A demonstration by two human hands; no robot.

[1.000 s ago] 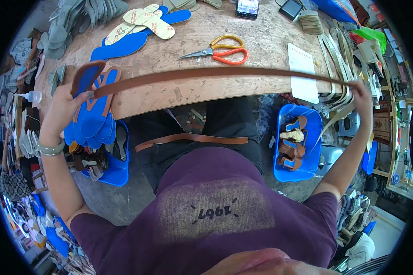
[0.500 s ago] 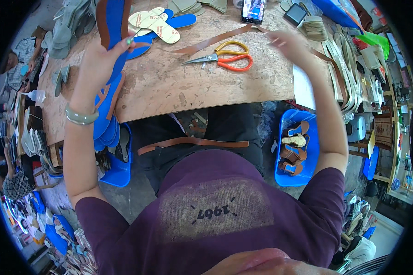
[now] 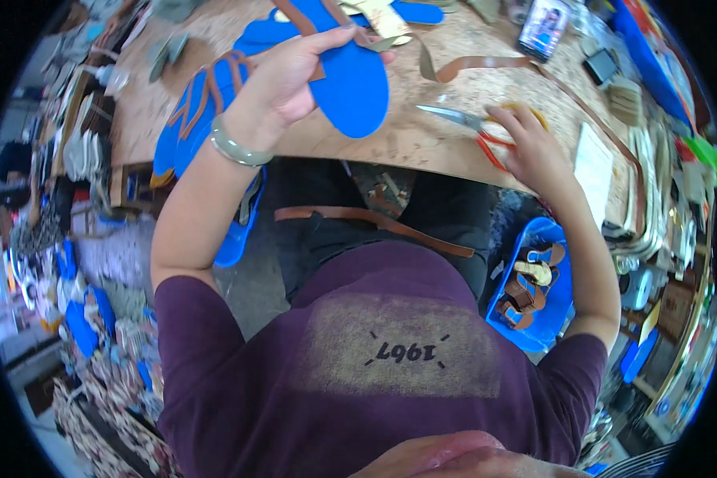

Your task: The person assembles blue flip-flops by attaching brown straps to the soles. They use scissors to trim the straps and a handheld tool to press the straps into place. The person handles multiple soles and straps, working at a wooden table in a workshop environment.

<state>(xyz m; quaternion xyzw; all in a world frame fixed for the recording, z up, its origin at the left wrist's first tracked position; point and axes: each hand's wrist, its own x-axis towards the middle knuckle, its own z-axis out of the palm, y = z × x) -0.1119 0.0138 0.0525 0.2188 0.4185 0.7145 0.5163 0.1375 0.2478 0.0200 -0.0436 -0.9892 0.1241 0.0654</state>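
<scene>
My left hand (image 3: 291, 80) is closed on a blue shoe insole (image 3: 354, 99) with a brown strap across it, held up over the near part of the table. From beside those fingers a long brown leather strip (image 3: 486, 61) runs right across the tabletop, twisting once. At the right, my right hand (image 3: 534, 147) has its fingers curled over the red and yellow handles of a pair of scissors (image 3: 464, 118). The blades point left toward the insole. Exactly how the fingers sit in the handle loops is partly hidden.
Blue insoles with brown straps (image 3: 191, 119) are piled at the table's left. A lit phone (image 3: 543, 30) and a small black box (image 3: 599, 67) stand at the back right. Below sits a blue bin (image 3: 534, 327) of brown strapped pieces. Another brown strip (image 3: 374, 219) lies on my lap.
My left hand has brought the insole right and nearer, over the table. My right hand has let go of the strip and come down onto the scissors. The head view has shifted.
</scene>
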